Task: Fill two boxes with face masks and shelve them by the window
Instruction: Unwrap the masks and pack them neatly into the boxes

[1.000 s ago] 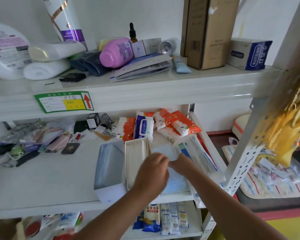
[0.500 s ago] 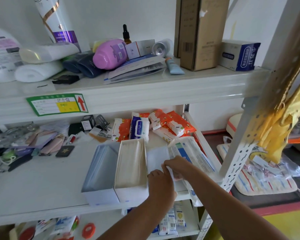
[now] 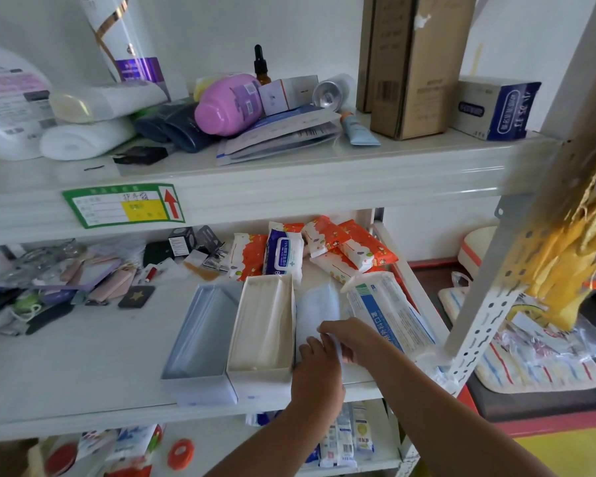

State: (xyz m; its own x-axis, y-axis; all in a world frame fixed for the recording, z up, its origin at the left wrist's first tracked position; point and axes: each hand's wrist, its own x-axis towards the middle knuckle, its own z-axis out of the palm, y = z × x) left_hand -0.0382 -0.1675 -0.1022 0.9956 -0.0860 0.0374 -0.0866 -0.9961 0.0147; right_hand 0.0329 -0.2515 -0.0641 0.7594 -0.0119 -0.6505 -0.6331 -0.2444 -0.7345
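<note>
Both hands meeting at the shelf's (image 3: pixel 83 366) front right edge, left hand (image 3: pixel 319 370) and right hand (image 3: pixel 350 339) pinching a pale blue mask stack (image 3: pixel 319 308), blue-filled box (image 3: pixel 200 342) and cream-filled box (image 3: pixel 265 328) side by side, touching, just left.

Head view, looking forward and down at a white shelf unit

One wide-angle camera sits above and behind the left hand (image 3: pixel 315 368) and right hand (image 3: pixel 353 339), close over them; the middle shelf (image 3: pixel 83 356) fills the centre, the upper shelf (image 3: pixel 289 187) lies beyond the hands.
</note>
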